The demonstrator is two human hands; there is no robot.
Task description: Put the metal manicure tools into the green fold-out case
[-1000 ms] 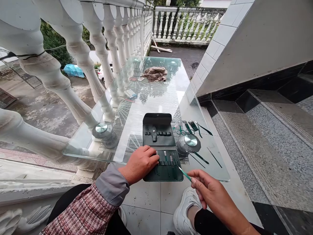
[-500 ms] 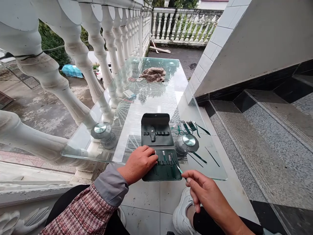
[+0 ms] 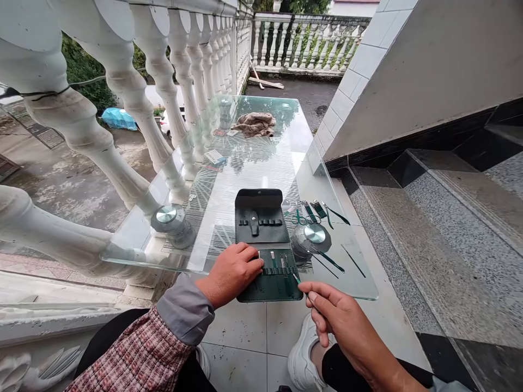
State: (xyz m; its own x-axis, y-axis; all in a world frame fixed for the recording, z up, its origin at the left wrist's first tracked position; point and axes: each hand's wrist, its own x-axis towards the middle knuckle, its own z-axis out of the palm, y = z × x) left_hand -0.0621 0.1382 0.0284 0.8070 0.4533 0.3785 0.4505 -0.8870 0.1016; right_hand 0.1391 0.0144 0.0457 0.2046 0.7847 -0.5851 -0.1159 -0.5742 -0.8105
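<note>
A dark green leather manicure case point(image 3: 261, 245) lies unfolded on the glass tabletop point(image 3: 249, 174), its lower flap nearest me. My left hand point(image 3: 231, 275) rests on that flap with its fingers together beside a row of loops, gripping nothing I can see. My right hand point(image 3: 341, 321) pinches a slim green-handled manicure tool point(image 3: 297, 282), its tip over the flap's right edge near the loops. Several small green-handled tools lie in those loops. Scissors point(image 3: 299, 218), nail clippers point(image 3: 318, 209) and tweezers point(image 3: 330, 214) lie to the right of the case.
A round metal table support point(image 3: 314, 234) sits under the glass beside the case, with loose tools near it. A brown cloth point(image 3: 255, 124) and a small box point(image 3: 214, 158) lie farther along the glass. White balusters point(image 3: 163, 92) run along the left; a tiled wall point(image 3: 347, 92) stands right.
My right hand has moved left and away from me, bringing the green-handled tool's tip over the case's edge. My left hand stays on the flap. The view has shifted slightly.
</note>
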